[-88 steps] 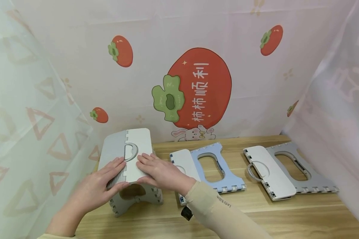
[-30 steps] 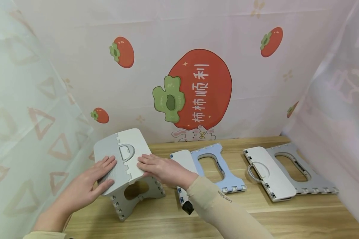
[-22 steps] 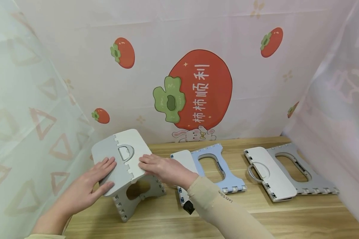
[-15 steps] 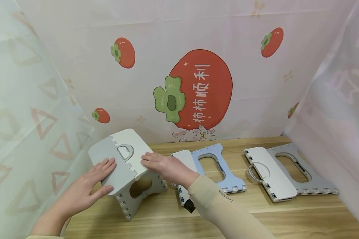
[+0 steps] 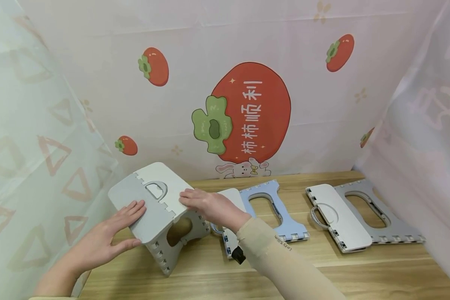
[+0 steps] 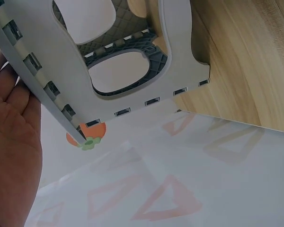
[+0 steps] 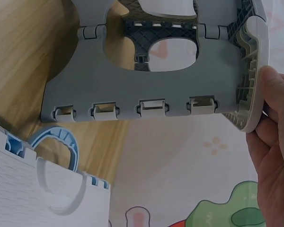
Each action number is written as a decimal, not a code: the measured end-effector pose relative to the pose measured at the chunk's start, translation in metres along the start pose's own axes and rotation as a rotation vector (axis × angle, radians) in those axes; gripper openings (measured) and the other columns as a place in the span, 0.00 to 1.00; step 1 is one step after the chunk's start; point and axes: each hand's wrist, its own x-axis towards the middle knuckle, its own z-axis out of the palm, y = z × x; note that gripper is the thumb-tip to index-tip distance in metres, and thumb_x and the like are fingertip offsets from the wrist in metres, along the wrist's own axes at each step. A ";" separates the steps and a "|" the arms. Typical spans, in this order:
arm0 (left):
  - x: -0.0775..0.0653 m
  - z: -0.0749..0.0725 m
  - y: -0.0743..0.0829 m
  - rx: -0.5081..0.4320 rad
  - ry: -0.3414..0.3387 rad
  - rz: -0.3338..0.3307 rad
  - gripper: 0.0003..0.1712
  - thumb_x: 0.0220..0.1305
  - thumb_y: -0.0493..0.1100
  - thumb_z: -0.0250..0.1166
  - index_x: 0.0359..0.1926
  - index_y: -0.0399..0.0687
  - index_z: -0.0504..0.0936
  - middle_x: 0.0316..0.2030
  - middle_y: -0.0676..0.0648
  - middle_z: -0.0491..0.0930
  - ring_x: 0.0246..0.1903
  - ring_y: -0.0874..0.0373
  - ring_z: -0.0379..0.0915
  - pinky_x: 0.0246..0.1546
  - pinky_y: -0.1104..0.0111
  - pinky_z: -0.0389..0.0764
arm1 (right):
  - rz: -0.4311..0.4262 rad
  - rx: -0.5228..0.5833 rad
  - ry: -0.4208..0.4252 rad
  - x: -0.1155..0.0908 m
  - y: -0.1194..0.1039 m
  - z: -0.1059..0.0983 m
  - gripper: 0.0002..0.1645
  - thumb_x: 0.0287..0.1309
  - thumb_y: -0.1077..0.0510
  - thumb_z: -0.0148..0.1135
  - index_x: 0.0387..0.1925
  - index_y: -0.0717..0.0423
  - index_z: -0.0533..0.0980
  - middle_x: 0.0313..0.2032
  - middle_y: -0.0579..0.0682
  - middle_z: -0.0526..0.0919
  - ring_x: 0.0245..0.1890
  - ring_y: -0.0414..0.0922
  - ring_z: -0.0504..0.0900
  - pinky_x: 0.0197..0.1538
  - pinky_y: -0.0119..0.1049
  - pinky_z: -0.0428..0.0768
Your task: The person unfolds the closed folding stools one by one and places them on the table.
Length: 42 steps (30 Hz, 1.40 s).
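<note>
A grey-and-white folding stool (image 5: pixel 165 177) stands unfolded on its legs at the left of the table, turned at an angle. My left hand (image 5: pixel 103 237) lies on the grey half of its top with straight fingers, the thumb along the near edge. On the white half, close to the right edge, rest the straight fingers of my right hand (image 5: pixel 213 208). In the right wrist view the right thumb touches the white rim (image 7: pixel 255 85) of the top. The left wrist view shows the left fingers (image 6: pixel 16 97) behind the top's edge and the leg panel (image 6: pixel 180 42) below.
A blue-and-white folding stool (image 5: pixel 286 227) lies folded out flat just right of my right hand, partly hidden by the forearm. Farther right lies a grey-and-white one (image 5: pixel 345 225). Printed cloth (image 5: pixel 315 125) hangs behind and at both sides of the wooden table (image 5: pixel 285 271).
The stool under my hands has turned counterclockwise, its near end swinging right and its far end left. My left hand has shifted left, the right one slightly right. The other stools have stayed put.
</note>
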 end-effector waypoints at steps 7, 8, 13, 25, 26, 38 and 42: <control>0.002 0.003 -0.003 0.004 0.048 0.029 0.47 0.51 0.50 0.80 0.73 0.49 0.73 0.72 0.47 0.70 0.76 0.72 0.49 0.70 0.88 0.48 | 0.016 0.037 -0.003 0.001 0.001 -0.002 0.23 0.74 0.60 0.58 0.67 0.54 0.76 0.69 0.51 0.75 0.70 0.46 0.72 0.68 0.35 0.74; 0.002 0.004 -0.003 0.004 0.056 0.031 0.47 0.51 0.50 0.80 0.72 0.49 0.73 0.71 0.47 0.71 0.75 0.72 0.50 0.70 0.88 0.48 | 0.022 0.051 -0.008 0.001 0.001 -0.002 0.23 0.74 0.60 0.57 0.68 0.54 0.76 0.69 0.51 0.75 0.71 0.46 0.72 0.69 0.36 0.73; 0.003 0.007 -0.004 0.007 0.088 0.032 0.47 0.48 0.50 0.81 0.70 0.47 0.75 0.69 0.45 0.74 0.75 0.71 0.53 0.69 0.87 0.50 | 0.059 0.076 -0.051 0.000 0.000 -0.002 0.25 0.77 0.57 0.54 0.70 0.55 0.72 0.72 0.52 0.72 0.74 0.48 0.67 0.72 0.39 0.69; 0.010 0.012 -0.001 0.061 0.139 0.002 0.46 0.44 0.56 0.81 0.66 0.46 0.80 0.64 0.44 0.79 0.72 0.73 0.58 0.67 0.90 0.49 | -0.001 -0.074 -0.078 0.005 -0.019 0.003 0.35 0.74 0.43 0.58 0.73 0.56 0.68 0.73 0.54 0.69 0.76 0.48 0.64 0.78 0.38 0.56; 0.011 0.013 0.000 0.075 0.138 -0.009 0.46 0.44 0.58 0.81 0.65 0.46 0.81 0.64 0.44 0.79 0.71 0.69 0.61 0.67 0.90 0.48 | -0.010 -0.093 -0.083 0.006 -0.021 0.004 0.36 0.74 0.41 0.57 0.73 0.57 0.68 0.73 0.54 0.69 0.76 0.48 0.63 0.78 0.38 0.56; 0.024 0.018 0.017 0.260 0.140 -0.157 0.46 0.45 0.68 0.75 0.60 0.44 0.84 0.58 0.42 0.83 0.55 0.37 0.81 0.47 0.47 0.83 | -0.117 -0.242 -0.052 0.011 -0.034 0.011 0.39 0.72 0.36 0.57 0.72 0.58 0.69 0.73 0.56 0.69 0.75 0.50 0.64 0.78 0.42 0.59; 0.028 0.020 0.020 0.323 0.151 -0.165 0.46 0.44 0.69 0.74 0.60 0.46 0.85 0.58 0.43 0.83 0.50 0.37 0.84 0.37 0.45 0.85 | -0.111 -0.277 -0.054 0.010 -0.035 0.011 0.40 0.72 0.35 0.56 0.72 0.57 0.69 0.73 0.55 0.69 0.76 0.50 0.63 0.78 0.42 0.58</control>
